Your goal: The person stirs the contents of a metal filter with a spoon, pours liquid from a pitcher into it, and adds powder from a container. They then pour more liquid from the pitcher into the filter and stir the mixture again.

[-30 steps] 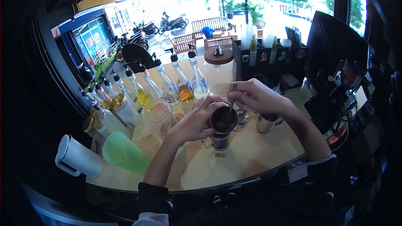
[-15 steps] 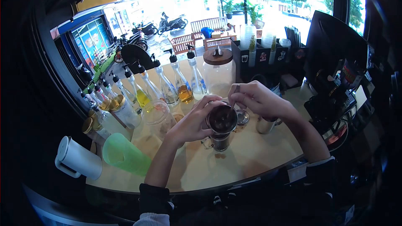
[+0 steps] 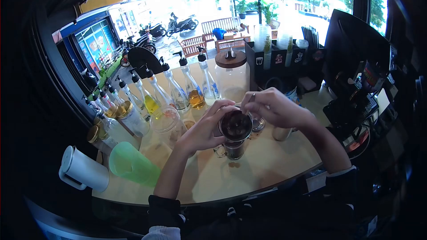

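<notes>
My left hand (image 3: 207,129) is wrapped round the side of a round cup (image 3: 236,126) with dark contents, which sits over a small glass mug (image 3: 234,151) on the counter. Above the cup's right rim, my right hand (image 3: 271,106) pinches the end of a thin stirrer or spoon, whose lower part is hard to make out. A small round metal lid (image 3: 258,123) lies just behind the cup. Partly under my right forearm stands a metal cup (image 3: 281,133).
Pump bottles (image 3: 195,93) line the counter's back left. Beside them are an open clear jar (image 3: 165,122), a wooden-lidded jar (image 3: 232,78), a green pitcher (image 3: 133,163) and a white pitcher (image 3: 84,169). A black cup holder (image 3: 284,64) and a dark screen (image 3: 356,49) stand at right.
My right hand has shifted slightly over the cup, and the stirrer's visible position has changed. My left hand keeps its hold on the cup.
</notes>
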Available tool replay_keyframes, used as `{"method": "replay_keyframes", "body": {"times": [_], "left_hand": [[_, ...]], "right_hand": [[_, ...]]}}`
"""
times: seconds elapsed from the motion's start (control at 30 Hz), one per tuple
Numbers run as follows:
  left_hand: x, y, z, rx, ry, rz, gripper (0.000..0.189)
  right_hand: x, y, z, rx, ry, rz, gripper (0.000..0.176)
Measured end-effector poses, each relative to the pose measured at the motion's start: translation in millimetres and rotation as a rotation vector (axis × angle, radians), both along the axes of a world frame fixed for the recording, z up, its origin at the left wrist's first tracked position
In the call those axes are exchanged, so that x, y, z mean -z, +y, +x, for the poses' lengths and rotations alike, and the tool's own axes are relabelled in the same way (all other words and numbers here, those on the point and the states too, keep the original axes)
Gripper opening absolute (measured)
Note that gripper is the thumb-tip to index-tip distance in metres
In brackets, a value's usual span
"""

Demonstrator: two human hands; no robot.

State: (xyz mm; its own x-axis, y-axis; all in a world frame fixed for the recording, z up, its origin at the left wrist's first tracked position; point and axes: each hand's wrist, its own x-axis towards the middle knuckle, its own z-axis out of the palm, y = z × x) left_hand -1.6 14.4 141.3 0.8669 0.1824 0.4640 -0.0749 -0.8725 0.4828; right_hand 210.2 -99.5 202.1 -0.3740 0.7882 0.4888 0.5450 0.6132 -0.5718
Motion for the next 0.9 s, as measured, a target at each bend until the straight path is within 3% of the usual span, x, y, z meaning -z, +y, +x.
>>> {"method": "replay_keyframes", "body": {"times": [0.23,0.3,0.43,0.5,0.57,0.67,0.7,0.8,0.9], "left_hand": [[3,-2,0,-0.014,-0.029,0.032,0.076],[1,-3,-1,0.013,-0.032,0.005,0.076],[2,-4,-2,0.001,-0.020,0.018,0.076],[2,-6,-1,-0.054,0.006,0.048,0.078],[1,-7,0,-0.036,-0.001,0.052,0.078],[1,-9,-2,-0.037,-0.014,0.061,0.078],[2,-9,-2,-0.050,-0.016,0.064,0.078],[5,-9,-4,-0.049,-0.051,0.022,0.077],[9,-8,-6,-0.087,-0.093,0.008,0.080]], "right_hand": [[1,-2,-5,0.004,-0.013,-0.065,0.022],[1,3,2,0.069,-0.061,0.019,0.022],[3,2,-7,-0.020,-0.023,-0.117,0.023],[-4,2,-9,-0.019,-0.137,0.052,0.023],[-6,3,-4,0.042,-0.129,0.021,0.023],[5,7,-6,-0.001,-0.040,-0.068,0.026],[13,6,-11,-0.031,-0.007,0.046,0.026],[12,-3,-17,0.076,-0.020,-0.073,0.026],[18,-6,-17,0.178,0.185,-0.064,0.024]]}}
